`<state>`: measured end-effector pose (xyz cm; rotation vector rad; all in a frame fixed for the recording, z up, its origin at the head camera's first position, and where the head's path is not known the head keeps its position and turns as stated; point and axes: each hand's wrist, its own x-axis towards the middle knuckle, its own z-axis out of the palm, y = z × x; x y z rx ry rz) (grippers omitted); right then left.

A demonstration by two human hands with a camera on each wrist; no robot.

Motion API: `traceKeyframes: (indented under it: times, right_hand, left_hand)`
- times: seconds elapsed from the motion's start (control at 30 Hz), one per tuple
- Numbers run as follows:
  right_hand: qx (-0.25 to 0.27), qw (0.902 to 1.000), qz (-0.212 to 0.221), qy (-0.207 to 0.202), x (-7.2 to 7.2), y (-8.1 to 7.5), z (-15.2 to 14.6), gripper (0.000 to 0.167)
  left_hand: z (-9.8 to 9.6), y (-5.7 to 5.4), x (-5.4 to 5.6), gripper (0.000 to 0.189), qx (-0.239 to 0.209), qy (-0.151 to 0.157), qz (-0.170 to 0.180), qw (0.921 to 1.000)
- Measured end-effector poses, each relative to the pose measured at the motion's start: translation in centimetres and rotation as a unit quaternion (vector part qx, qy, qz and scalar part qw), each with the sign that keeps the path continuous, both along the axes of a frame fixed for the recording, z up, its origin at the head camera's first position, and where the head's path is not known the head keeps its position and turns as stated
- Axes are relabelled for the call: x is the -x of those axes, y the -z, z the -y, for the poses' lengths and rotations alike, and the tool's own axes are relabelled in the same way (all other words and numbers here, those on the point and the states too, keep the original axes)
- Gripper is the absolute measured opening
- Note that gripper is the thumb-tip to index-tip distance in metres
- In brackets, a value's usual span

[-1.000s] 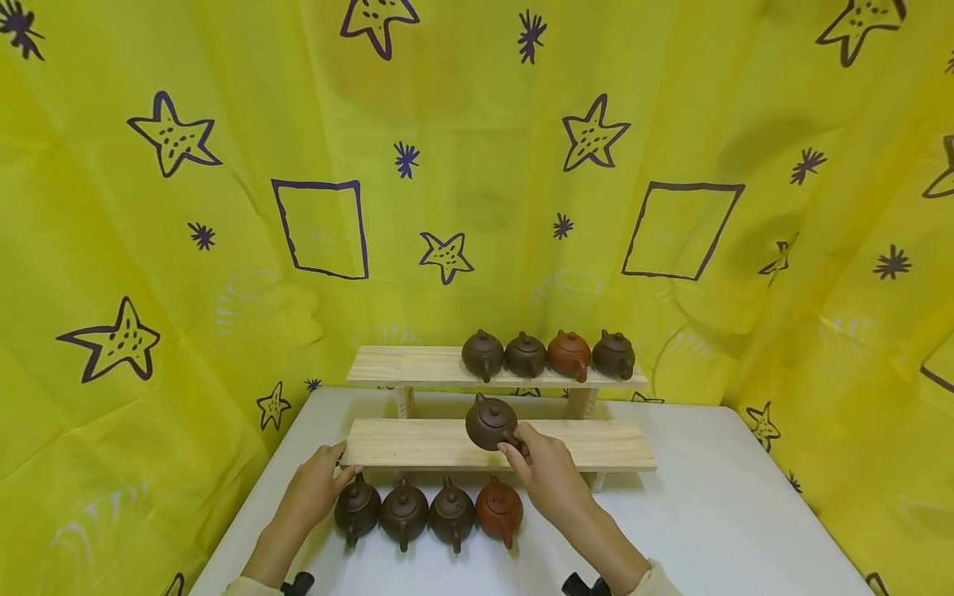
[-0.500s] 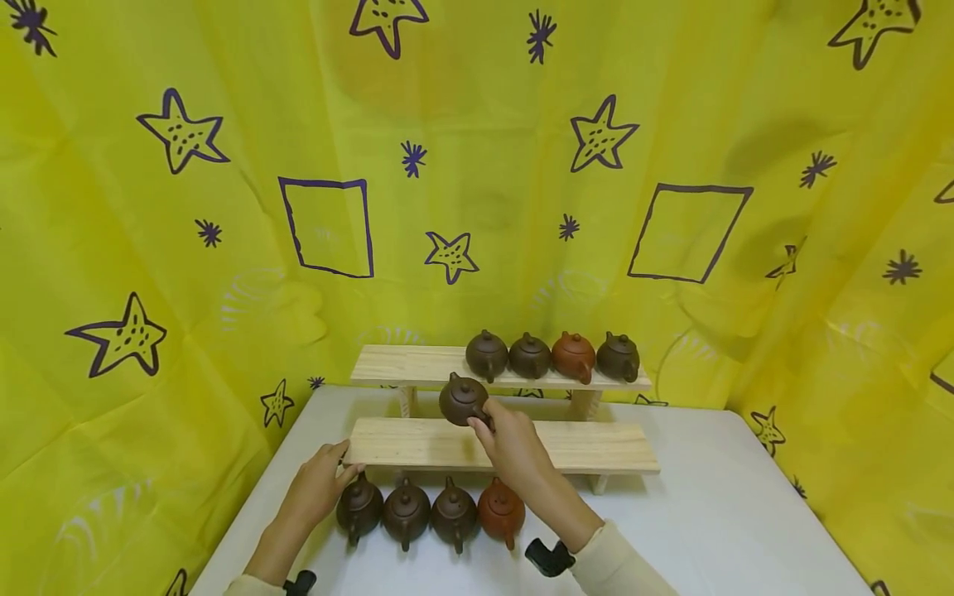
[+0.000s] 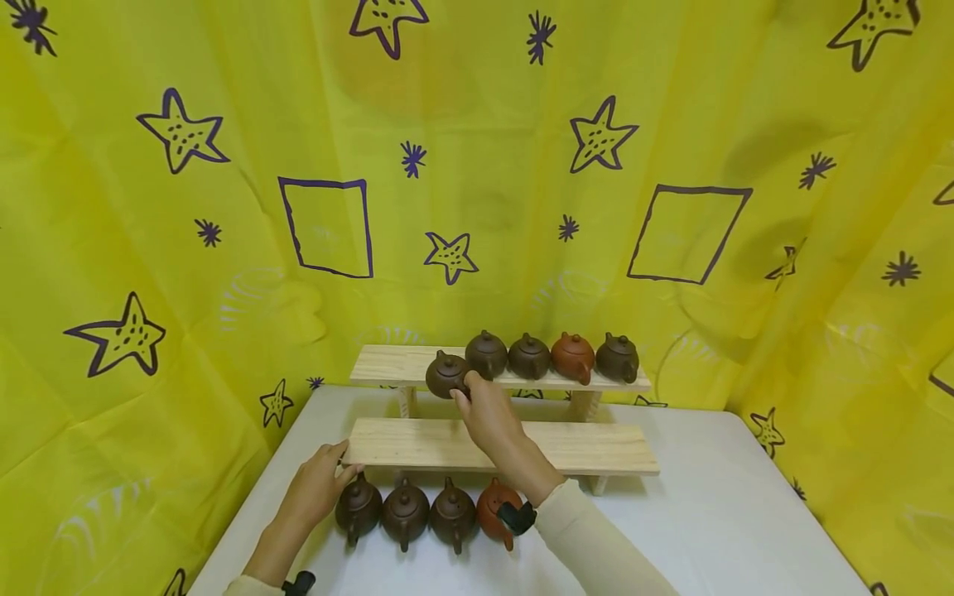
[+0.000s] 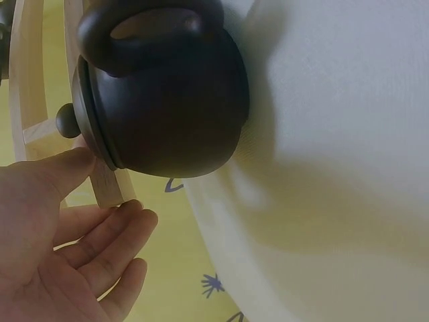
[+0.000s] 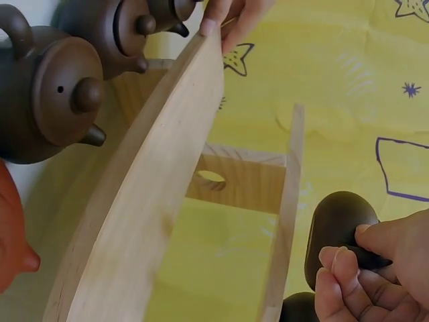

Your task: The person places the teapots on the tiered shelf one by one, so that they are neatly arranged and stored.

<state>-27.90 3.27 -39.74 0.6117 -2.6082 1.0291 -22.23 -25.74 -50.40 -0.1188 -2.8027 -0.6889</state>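
Note:
My right hand (image 3: 488, 414) pinches the handle of a dark brown teapot (image 3: 445, 377) at the upper shelf's (image 3: 402, 364) front edge, left of the row there. Whether its base touches the board I cannot tell. In the right wrist view, thumb and fingers close on the handle of this teapot (image 5: 335, 228). My left hand (image 3: 316, 480) holds the left end of the lower shelf (image 3: 417, 443), thumb on one side and fingers on the other. Beside that thumb stands a dark teapot (image 4: 167, 100), lid and handle visible in the left wrist view.
Along the upper shelf stand dark teapots (image 3: 486, 354) and a reddish one (image 3: 573, 356). Before the lower shelf, several teapots (image 3: 406, 511) line the white table (image 3: 708, 513), a red-brown one (image 3: 495, 505) partly behind my right wrist. Yellow curtain (image 3: 492, 207) surrounds the table.
My right hand has carried the dark teapot from above the lower shelf up, leftward and away to the upper shelf's front edge. My left hand has stayed at the lower shelf's end.

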Motion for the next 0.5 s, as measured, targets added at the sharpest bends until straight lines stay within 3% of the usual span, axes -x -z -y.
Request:
traceKeyframes:
  times: [0.3, 0.5]
  right_hand:
    - [-0.009, 0.9997, -0.004, 0.024, 1.8, -0.2, 1.7, 0.022]
    - [-0.018, 0.9988, 0.022, 0.041, 2.8, -0.2, 2.4, 0.021]
  left_hand:
    - [-0.1, 0.0, 0.0, 0.056, -0.001, 0.002, -0.008, 1.0]
    - [-0.1, -0.1, 0.0, 0.056, 0.0, 0.001, -0.003, 1.0]
